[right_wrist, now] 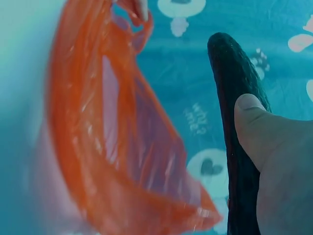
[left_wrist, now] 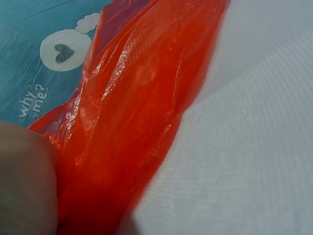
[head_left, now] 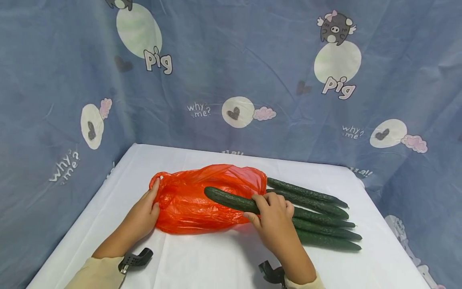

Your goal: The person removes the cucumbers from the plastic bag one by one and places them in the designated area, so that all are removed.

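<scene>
A crumpled red-orange plastic bag (head_left: pixel 187 200) lies across the middle of the white table. At its left end my left hand (head_left: pixel 142 212) grips the gathered plastic; part of that hand shows beside the bag (left_wrist: pixel 132 112) in the left wrist view. My right hand (head_left: pixel 276 220) holds a dark green cucumber (head_left: pixel 229 199) around its middle, thumb on the near side. The cucumber's rounded tip points left, above the bag. In the right wrist view the thumb presses on the cucumber (right_wrist: pixel 234 73), and the bag's mouth (right_wrist: pixel 146 142) gapes beside it.
Several more cucumbers (head_left: pixel 326 243) lie side by side to the right of the bag, partly hidden by my right hand. White cloth covers the table (head_left: pixel 202 261). Blue printed fabric (head_left: pixel 231 72) hangs behind and at both sides.
</scene>
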The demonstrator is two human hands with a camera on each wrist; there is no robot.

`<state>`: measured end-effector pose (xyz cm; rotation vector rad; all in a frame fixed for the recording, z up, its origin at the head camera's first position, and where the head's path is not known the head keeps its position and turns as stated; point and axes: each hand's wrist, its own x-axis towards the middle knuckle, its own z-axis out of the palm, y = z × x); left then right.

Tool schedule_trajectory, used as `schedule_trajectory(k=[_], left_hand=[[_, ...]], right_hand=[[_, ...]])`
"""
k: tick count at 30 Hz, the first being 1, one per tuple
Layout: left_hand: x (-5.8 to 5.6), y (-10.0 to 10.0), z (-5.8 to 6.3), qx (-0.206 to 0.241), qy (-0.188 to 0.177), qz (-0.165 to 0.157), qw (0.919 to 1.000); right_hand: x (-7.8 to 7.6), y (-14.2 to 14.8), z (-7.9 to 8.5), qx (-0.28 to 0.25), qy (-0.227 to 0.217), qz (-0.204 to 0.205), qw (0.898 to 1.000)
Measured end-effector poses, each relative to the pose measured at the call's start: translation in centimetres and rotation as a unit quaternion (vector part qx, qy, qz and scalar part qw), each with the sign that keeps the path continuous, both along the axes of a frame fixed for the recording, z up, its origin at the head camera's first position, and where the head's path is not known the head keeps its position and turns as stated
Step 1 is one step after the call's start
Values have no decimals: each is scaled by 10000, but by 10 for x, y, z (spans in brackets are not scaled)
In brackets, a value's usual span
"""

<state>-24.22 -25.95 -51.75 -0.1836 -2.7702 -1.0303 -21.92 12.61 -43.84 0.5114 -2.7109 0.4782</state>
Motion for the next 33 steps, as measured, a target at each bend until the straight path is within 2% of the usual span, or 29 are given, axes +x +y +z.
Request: schedule_trajectory(k=[10,21,26,29,33], left_hand=[[-2,-1,1,-15,7,-35,10000],[-1,1,2,37,-61,-26,10000],[-2,0,1,-3,37,-30,10000],[-2,0,1,35,-26,-32,10000],[-2,1,0,47,-73,-34,10000]], right_hand=[[6,37,-14,-124,-254,-395,9988],[23,69,-30,36,-318,-476,9984],[30,83,-32,140,-589,-524,9968],[34,92,-35,182,-839,-516,9950],[35,106,-39,215,-940,-530,9939]])
